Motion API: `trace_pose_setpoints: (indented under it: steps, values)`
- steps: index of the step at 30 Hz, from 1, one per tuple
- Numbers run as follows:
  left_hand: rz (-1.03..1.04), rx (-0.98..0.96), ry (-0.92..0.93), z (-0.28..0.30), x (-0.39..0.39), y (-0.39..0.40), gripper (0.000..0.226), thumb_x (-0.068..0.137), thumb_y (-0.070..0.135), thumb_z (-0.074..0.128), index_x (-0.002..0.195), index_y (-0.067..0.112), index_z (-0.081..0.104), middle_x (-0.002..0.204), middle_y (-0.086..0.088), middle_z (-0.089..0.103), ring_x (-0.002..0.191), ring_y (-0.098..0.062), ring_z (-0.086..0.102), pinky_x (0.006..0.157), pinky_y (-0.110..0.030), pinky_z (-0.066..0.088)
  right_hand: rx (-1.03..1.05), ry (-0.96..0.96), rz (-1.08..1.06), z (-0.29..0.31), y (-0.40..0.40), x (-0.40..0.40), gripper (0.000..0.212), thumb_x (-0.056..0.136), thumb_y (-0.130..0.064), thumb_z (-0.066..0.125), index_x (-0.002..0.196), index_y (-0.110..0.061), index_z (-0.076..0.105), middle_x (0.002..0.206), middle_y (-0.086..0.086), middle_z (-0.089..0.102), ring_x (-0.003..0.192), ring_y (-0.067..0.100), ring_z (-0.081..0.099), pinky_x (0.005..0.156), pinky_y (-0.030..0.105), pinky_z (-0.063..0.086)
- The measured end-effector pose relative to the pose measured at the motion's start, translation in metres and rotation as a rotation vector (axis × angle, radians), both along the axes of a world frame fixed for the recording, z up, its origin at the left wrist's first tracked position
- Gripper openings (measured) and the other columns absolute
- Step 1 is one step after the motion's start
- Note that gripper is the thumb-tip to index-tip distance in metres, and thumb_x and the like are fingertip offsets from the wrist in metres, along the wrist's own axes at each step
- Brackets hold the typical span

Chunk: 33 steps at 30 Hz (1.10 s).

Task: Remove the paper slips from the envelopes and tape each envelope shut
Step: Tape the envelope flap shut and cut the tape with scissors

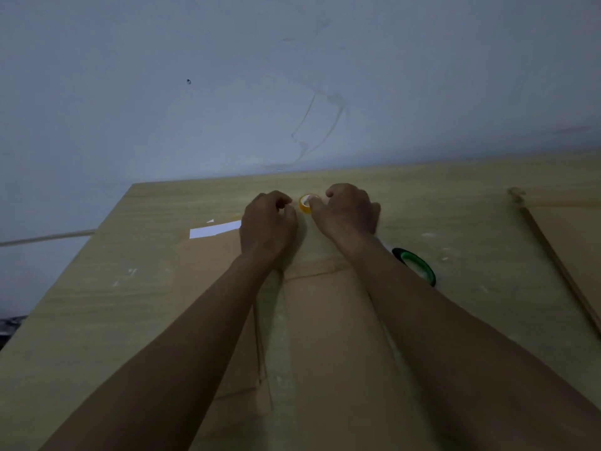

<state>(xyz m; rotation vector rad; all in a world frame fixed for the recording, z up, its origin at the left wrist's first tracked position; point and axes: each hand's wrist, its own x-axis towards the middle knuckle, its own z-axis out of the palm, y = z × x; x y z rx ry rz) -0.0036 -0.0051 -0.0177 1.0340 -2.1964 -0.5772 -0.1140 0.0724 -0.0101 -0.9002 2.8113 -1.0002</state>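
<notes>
A small yellow tape roll [305,205] is held in the fingers of my right hand [349,211] near the far edge of the table. My left hand [268,219] is just left of the roll with its fingers curled in a pinch; whether a tape end is between them is too dim to tell. One brown envelope [325,320] lies flat between my forearms. A second brown envelope [208,258] lies to its left, with a white paper slip [214,230] showing at its top.
A green-rimmed tape roll [418,266] stands on edge by my right forearm. More brown envelopes [566,242] lie at the right of the wooden table [97,304]. The wall rises right behind the table's far edge.
</notes>
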Motion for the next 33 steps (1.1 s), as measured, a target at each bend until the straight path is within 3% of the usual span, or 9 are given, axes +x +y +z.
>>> trace_pose_setpoints:
  steps: [7,11,13,15,17,21,24,29,33]
  values:
    - [-0.006,-0.002,0.068,-0.008,-0.004,-0.005,0.019,0.09,0.019,0.06,0.103,0.016,0.074,0.101,-0.002,0.073,0.094,-0.019,0.065,0.08,-0.027,0.046,-0.041,-0.056,0.027,-0.001,-0.011,-0.001,0.022,0.083,-0.042,0.059,0.093,-0.025,0.068,0.097,-0.005,0.069,0.102,0.025,0.06,0.085,0.037,0.031]
    - [-0.013,0.082,0.166,-0.001,-0.002,0.0,0.021,0.094,0.016,0.057,0.106,0.015,0.074,0.103,0.0,0.074,0.097,-0.016,0.065,0.081,-0.022,0.043,-0.222,-0.082,0.067,0.003,-0.002,0.008,0.012,0.088,-0.033,0.059,0.098,-0.028,0.066,0.098,-0.006,0.071,0.096,0.023,0.063,0.082,0.033,0.047]
    - [-0.015,0.205,0.2,0.003,-0.001,0.002,0.023,0.095,0.019,0.056,0.109,0.016,0.074,0.108,0.002,0.074,0.103,-0.014,0.064,0.086,-0.023,0.044,-0.31,-0.062,0.066,0.005,0.003,0.013,0.012,0.091,-0.032,0.059,0.099,-0.027,0.066,0.097,-0.006,0.071,0.093,0.022,0.064,0.076,0.032,0.048]
    - [-0.067,0.344,0.255,0.009,0.002,0.005,0.026,0.091,0.026,0.055,0.107,0.023,0.075,0.108,0.005,0.074,0.107,-0.016,0.065,0.094,-0.033,0.049,-0.395,-0.048,0.086,0.012,0.008,0.016,0.009,0.091,-0.031,0.06,0.097,-0.027,0.066,0.095,-0.008,0.071,0.089,0.019,0.066,0.072,0.03,0.049]
    - [-0.121,0.523,0.35,0.019,0.006,0.014,0.026,0.09,0.028,0.051,0.098,0.028,0.075,0.102,0.006,0.075,0.106,-0.017,0.067,0.089,-0.038,0.051,-0.456,-0.049,0.123,0.02,0.013,0.019,0.004,0.09,-0.03,0.063,0.091,-0.027,0.066,0.091,-0.01,0.071,0.084,0.014,0.067,0.073,0.029,0.052]
    - [-0.201,1.067,0.563,0.041,0.011,0.034,0.029,0.096,0.022,0.039,0.095,0.019,0.068,0.095,-0.001,0.076,0.099,-0.017,0.069,0.085,-0.036,0.051,-0.573,-0.071,0.169,0.033,0.021,0.025,0.003,0.086,-0.029,0.065,0.083,-0.031,0.065,0.085,-0.012,0.072,0.08,0.01,0.069,0.078,0.038,0.057]
    - [-0.29,1.256,0.631,0.051,0.021,0.041,0.029,0.092,0.019,0.039,0.099,0.013,0.066,0.098,-0.007,0.075,0.093,-0.019,0.072,0.09,-0.038,0.053,-0.633,-0.113,0.192,0.041,0.03,0.029,0.002,0.087,-0.028,0.066,0.087,-0.028,0.067,0.086,-0.012,0.071,0.077,0.006,0.068,0.078,0.037,0.056]
    - [-0.303,1.29,0.601,0.056,0.039,0.055,0.027,0.095,0.015,0.044,0.104,0.007,0.067,0.096,-0.007,0.072,0.089,-0.018,0.073,0.085,-0.037,0.058,-0.691,-0.106,0.189,0.048,0.046,0.037,0.004,0.088,-0.027,0.067,0.091,-0.025,0.069,0.086,-0.012,0.07,0.069,0.002,0.065,0.073,0.034,0.056]
    - [-0.323,1.247,0.554,0.057,0.051,0.064,0.011,0.095,0.007,0.058,0.098,0.006,0.068,0.089,-0.005,0.069,0.08,-0.014,0.071,0.082,-0.032,0.061,-0.706,-0.109,0.185,0.051,0.056,0.044,0.003,0.089,-0.025,0.068,0.091,-0.023,0.068,0.084,-0.014,0.069,0.068,0.0,0.065,0.072,0.03,0.056]
